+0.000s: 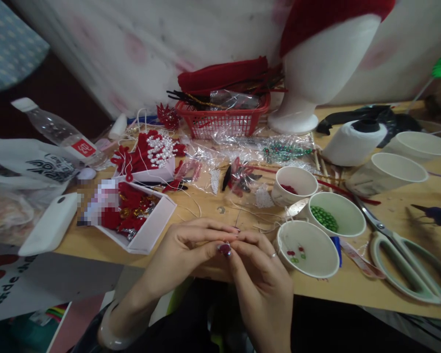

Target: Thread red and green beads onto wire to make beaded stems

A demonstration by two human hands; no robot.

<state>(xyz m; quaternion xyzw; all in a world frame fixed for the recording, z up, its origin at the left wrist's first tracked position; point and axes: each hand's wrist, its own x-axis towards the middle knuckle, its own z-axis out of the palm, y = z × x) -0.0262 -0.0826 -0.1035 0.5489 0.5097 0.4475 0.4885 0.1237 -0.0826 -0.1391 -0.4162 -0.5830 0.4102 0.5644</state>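
My left hand point(185, 255) and my right hand point(262, 272) meet fingertip to fingertip above the table's front edge. Both are pinched together, and whatever lies between the fingers is too small to make out. Just right of my right hand stands a paper cup point(316, 267) with a few red and green beads inside. Behind it are a cup of green beads point(324, 219) and a cup of dark red beads point(288, 189). To the left of my left hand is a white box point(152, 231) holding red, gold and silver ornaments.
Large scissors point(393, 238) lie at the right, beside more paper cups point(393, 179) and a thread cone point(353, 144). A red basket point(220, 120) and a white mannequin head point(316, 73) stand behind. At left are a bottle point(55, 127) and a white phone point(51, 223).
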